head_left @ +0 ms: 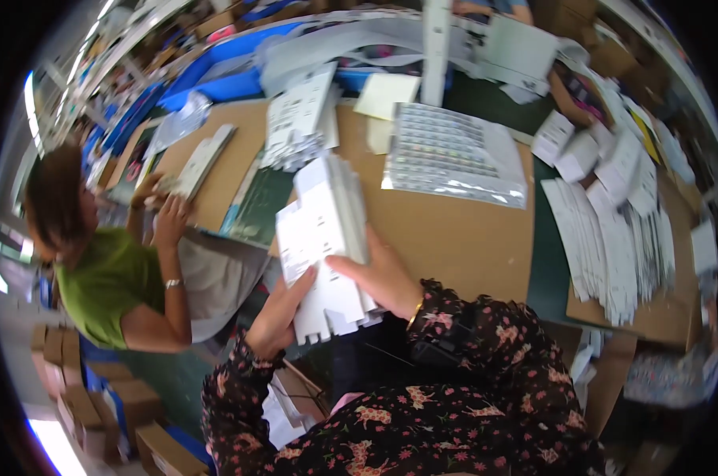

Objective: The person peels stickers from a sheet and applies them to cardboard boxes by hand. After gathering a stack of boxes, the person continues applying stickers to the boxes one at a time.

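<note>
Between my two hands is a thick stack of flat white folded cartons (321, 242) with printed marks and notched lower ends. My left hand (278, 316) grips its lower left side, thumb on the top carton. From the right, my right hand (383, 278) clasps the stack, its thumb also lying on top and its fingers hidden behind the edge. The stack is tilted, held over the near edge of the brown cardboard sheet (470, 246). Just beyond it lies another pile of flat white cartons (299, 119). A clear plastic bag with sheets of small labels (454, 151) rests to the right.
At the left a co-worker in a green top (109, 282) handles white cartons (204, 159) on the same table. Rows of flat cartons (605, 246) and several formed white boxes (577, 155) stand at the right. A white post (436, 55) rises at the back, beside blue bins (216, 67).
</note>
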Motion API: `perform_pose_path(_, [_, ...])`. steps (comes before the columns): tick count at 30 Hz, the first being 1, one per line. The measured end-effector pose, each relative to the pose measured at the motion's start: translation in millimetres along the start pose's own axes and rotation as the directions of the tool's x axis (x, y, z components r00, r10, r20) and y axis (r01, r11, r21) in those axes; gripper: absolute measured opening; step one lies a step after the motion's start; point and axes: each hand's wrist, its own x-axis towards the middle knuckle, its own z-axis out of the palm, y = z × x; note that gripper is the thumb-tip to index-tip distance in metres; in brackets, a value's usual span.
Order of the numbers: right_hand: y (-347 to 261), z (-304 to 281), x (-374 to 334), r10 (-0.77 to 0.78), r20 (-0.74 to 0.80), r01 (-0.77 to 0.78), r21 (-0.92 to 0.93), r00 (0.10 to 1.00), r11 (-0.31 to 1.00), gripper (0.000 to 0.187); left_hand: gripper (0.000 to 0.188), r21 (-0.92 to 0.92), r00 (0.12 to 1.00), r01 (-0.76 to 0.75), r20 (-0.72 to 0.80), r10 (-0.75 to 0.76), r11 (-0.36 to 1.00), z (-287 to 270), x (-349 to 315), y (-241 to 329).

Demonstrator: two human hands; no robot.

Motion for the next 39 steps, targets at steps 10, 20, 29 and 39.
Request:
perform_pose_path(10, [26.2,0.5,-41.5,-0.314,-0.144,0.257,-0.316,0.939,0.913,0.087,0.05,-0.204,1.0,0.026,0.001,-0.027,0.979,-3.3,-24.3,-47.2])
perform_pose_path(20, [-24.1,-128.8,-38.1,-0.198,-0.102,0.174,-0.208,0.975,0.962,0.055,0.053,-0.318,0.937,-0.347,-0.158,0.311,0.883,4.4,-21.1,-80.5])
perform_pose_path(29, [54.9,-319.7,16.8,-0.034,-0.695,-0.578,-0.623,0.718,0.526,0.081,0.054,-0.26,0.994,-0.109,-0.051,0.099,0.96,22.2,-32.3,-70.6])
perform_pose_path(39, [52.5,-302.4,26.0,-0.03,-0.759,-0.65,-0.576,0.65,0.497,0.064,0.053,-0.193,0.989,-0.141,0.008,0.145,0.971,45.5,-36.5,-48.0])
